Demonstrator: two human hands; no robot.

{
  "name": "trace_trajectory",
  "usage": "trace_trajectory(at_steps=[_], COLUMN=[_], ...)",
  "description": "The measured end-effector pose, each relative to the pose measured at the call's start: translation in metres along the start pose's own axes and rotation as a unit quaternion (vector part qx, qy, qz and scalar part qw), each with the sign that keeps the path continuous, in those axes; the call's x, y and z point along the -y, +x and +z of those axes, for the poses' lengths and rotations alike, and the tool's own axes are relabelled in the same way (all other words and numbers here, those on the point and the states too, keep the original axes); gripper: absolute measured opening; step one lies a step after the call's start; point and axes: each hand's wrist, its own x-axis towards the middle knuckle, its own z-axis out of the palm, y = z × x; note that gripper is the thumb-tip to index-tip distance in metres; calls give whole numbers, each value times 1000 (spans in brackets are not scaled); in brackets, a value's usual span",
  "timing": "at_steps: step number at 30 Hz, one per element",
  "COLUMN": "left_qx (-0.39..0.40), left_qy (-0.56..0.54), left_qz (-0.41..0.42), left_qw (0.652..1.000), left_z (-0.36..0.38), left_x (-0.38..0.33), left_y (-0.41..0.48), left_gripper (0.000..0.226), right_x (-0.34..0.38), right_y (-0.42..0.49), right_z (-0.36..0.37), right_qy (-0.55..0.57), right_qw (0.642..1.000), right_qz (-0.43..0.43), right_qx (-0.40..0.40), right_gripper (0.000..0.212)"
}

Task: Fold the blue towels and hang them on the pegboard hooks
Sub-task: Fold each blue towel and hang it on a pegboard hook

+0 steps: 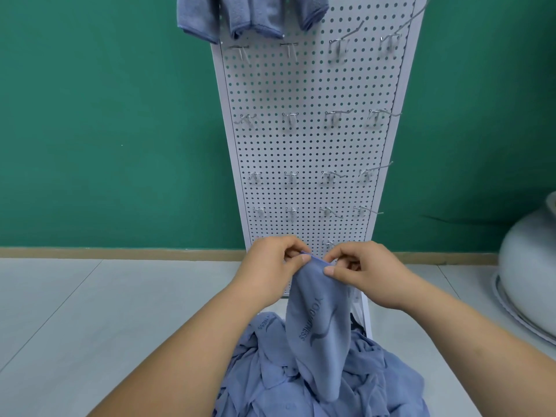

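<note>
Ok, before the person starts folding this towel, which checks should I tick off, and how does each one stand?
1. Left hand pinches the towel at its top edge: ok.
2. Right hand pinches the same edge: ok.
3. Towel spread out for a fold: not ok. It hangs bunched, with the hands close together.
4. Towel lifted free of the pile: cannot tell. Its lower end overlaps the pile.
5. Bare hooks available on the pegboard: ok, several rows.
6. Hung towels leave room: ok. They take up only the top left.
</note>
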Motion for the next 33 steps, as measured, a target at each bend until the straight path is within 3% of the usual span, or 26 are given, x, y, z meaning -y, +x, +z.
trace_trajectory(at_steps=[9, 15, 20, 22, 25, 29, 33], left_qx=[-168, -188, -188, -186, -181, -181, -189], left_qy=[100, 148, 179, 200, 220, 245, 267], left_qz=[-56, -98, -83, -84, -96, -72, -52], left_qw=[979, 966, 962, 958, 954, 950, 943], left_z=[-51, -53, -52, -49, -50, -48, -41], left_x=[48, 68, 72, 69, 71, 68, 65], left_y=[8, 4, 2, 3, 4, 5, 7], left_gripper=[8, 8, 8, 8, 8, 9, 7], right_x=[-50, -50, -51, -45, -30, -28, -38], right_y=[-8, -13, -13, -12, -17, -23, -17], right_z=[-50, -53, -55, -54, -60, -63, -57], right_qy=[-206, -210, -367, -340, -207, -281, -338], right_qw=[976, 977, 925, 929, 953, 924, 911], right_qz=[62, -26, 47, 17, -30, -38, 5], right_qx=[-38, -22, -83, -146, -217, -259, -237], right_gripper=[14, 22, 24, 18, 1, 12, 30])
